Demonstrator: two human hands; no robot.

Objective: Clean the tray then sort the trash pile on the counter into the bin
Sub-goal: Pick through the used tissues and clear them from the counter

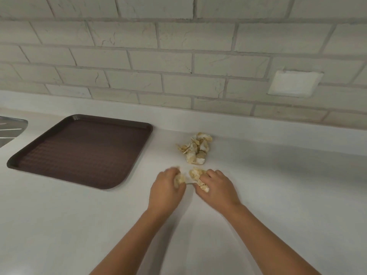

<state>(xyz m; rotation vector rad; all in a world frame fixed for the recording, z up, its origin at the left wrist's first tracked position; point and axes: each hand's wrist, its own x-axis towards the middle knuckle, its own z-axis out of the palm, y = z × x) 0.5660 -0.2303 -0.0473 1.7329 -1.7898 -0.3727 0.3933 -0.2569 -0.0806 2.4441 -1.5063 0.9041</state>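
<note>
Both hands rest low on the white counter (258,175): the left hand (166,190) grips some pale scraps (179,178), the right hand (218,187) grips more scraps. Just beyond them lies the trash pile (195,148); the brown tray (83,151) sits to the left, apart.

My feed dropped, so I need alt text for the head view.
The left hand and right hand each grip yellowish scraps on the white counter, just in front of the trash pile. A brown tray lies to the left.
</note>
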